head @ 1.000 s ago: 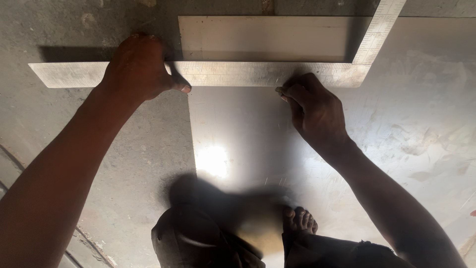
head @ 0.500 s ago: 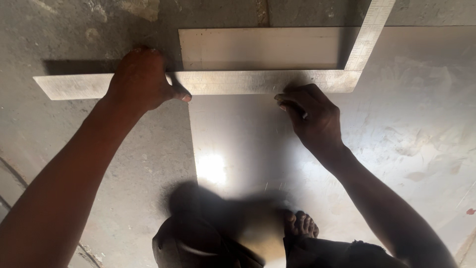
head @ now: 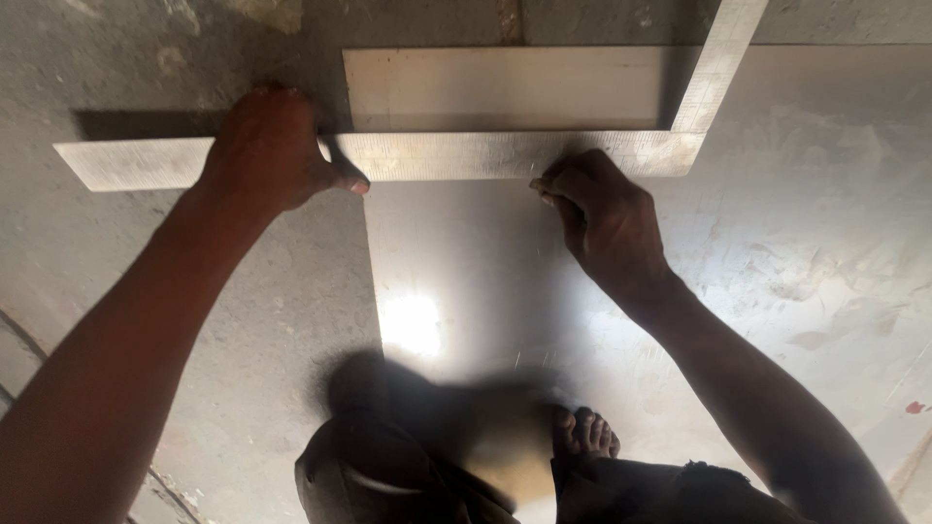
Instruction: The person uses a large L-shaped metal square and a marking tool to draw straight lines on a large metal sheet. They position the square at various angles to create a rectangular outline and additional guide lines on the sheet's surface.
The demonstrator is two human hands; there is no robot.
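**Both hands on the steel square**

My left hand (head: 272,146) lies flat over the long arm of the grey L-shaped metal carpenter's square (head: 456,155), fingers curled over its far edge and thumb stretched along the near edge, pressing it down rather than gripping it. My right hand (head: 607,218) is bunched tight, fingertips (head: 546,186) pinched together against the near edge of the same arm; whether something thin sits between them I cannot tell.

The square lies across the top of a shiny, scratched sheet of grey metal (head: 505,272), its short arm running up toward the upper right. The long arm overhangs the sheet's left edge onto the rough grey concrete floor (head: 146,291). My bare toes (head: 587,432) rest on the sheet near the bottom.
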